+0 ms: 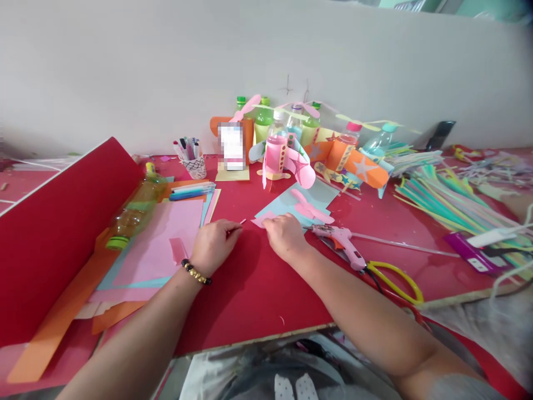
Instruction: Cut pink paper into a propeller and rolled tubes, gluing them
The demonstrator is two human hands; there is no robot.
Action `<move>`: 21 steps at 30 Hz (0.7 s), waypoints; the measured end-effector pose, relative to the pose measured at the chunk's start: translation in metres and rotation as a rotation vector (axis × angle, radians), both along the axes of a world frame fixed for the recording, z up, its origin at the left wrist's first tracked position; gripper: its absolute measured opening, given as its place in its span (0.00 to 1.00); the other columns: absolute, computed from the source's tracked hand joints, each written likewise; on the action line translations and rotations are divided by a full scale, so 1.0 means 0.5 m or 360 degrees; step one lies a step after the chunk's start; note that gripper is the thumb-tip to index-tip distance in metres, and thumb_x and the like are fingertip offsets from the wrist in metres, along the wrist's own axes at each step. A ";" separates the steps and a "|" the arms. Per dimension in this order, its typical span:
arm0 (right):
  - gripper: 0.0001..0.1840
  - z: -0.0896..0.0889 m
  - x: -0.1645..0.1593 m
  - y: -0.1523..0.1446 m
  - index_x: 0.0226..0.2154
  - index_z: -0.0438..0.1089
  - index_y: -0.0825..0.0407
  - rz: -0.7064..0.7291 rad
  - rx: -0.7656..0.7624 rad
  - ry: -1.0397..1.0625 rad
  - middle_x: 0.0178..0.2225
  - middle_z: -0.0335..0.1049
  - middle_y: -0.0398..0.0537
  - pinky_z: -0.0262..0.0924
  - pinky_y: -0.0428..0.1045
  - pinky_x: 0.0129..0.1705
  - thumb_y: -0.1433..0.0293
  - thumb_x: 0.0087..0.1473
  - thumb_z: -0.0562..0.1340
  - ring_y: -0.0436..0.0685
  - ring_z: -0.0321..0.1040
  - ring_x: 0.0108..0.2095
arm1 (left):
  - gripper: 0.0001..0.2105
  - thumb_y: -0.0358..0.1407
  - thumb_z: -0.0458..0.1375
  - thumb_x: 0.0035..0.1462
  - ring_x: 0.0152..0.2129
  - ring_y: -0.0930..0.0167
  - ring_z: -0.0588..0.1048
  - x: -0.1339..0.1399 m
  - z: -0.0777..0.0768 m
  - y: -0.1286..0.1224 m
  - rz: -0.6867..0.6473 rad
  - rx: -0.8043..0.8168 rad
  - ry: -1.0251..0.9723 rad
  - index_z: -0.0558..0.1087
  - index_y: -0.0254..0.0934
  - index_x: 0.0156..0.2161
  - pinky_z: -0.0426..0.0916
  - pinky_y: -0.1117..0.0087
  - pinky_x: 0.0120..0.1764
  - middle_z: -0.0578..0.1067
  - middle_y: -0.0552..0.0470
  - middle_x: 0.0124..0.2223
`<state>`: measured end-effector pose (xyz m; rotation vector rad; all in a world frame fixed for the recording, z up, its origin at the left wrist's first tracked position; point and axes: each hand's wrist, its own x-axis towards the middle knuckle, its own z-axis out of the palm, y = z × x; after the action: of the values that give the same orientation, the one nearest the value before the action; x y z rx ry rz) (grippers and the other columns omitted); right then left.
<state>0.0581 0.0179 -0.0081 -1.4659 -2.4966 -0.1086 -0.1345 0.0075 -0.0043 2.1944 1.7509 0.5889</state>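
My left hand point(214, 244), with a beaded bracelet at the wrist, is closed in a pinch. A short thin pale stick point(243, 221) pokes out from its fingertips. Facing it, my right hand point(286, 236) is closed at a small pink paper piece point(258, 221), its fingertips partly covering the paper. Behind the right hand lie a pink paper propeller point(310, 208) and light blue paper point(327, 191). A pink glue gun point(341, 240) rests just right of that hand. Pink paper sheets point(160, 222) are stacked beside my left hand.
Several paper-and-bottle planes point(277, 158) stand by the wall near a phone point(232, 147) and a pen cup point(194, 165). At left, a plastic bottle point(135, 211) leans by a red board point(70, 233). Yellow-handled scissors point(397, 280) and colourful strips point(441, 205) lie right.
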 end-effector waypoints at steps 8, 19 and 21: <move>0.15 0.023 0.006 -0.017 0.33 0.72 0.51 0.0577 0.0168 0.0594 0.35 0.74 0.48 0.54 0.51 0.44 0.74 0.59 0.50 0.55 0.66 0.40 | 0.26 0.55 0.48 0.53 0.20 0.71 0.72 0.018 0.010 -0.005 0.0144 -0.0879 -0.1464 0.73 0.31 0.36 0.67 0.72 0.25 0.76 0.47 0.27; 0.19 0.022 0.010 -0.012 0.47 0.65 0.50 0.0070 -0.0436 0.1680 0.44 0.70 0.51 0.64 0.50 0.38 0.63 0.52 0.60 0.56 0.67 0.41 | 0.17 0.45 0.61 0.46 0.23 0.70 0.73 0.026 0.019 -0.017 -0.0010 -0.0988 -0.1731 0.74 0.32 0.36 0.68 0.71 0.27 0.77 0.48 0.29; 0.18 0.016 0.013 -0.008 0.44 0.67 0.52 0.0034 -0.0683 0.1790 0.36 0.72 0.49 0.63 0.47 0.33 0.62 0.51 0.60 0.54 0.68 0.34 | 0.18 0.45 0.61 0.47 0.25 0.70 0.73 0.028 0.021 -0.022 -0.0076 -0.0985 -0.1734 0.74 0.32 0.38 0.68 0.71 0.29 0.76 0.47 0.31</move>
<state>0.0644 0.0137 -0.0001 -1.1106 -1.6136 1.0102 -0.1203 -0.0036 0.0060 1.1033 1.0535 0.8495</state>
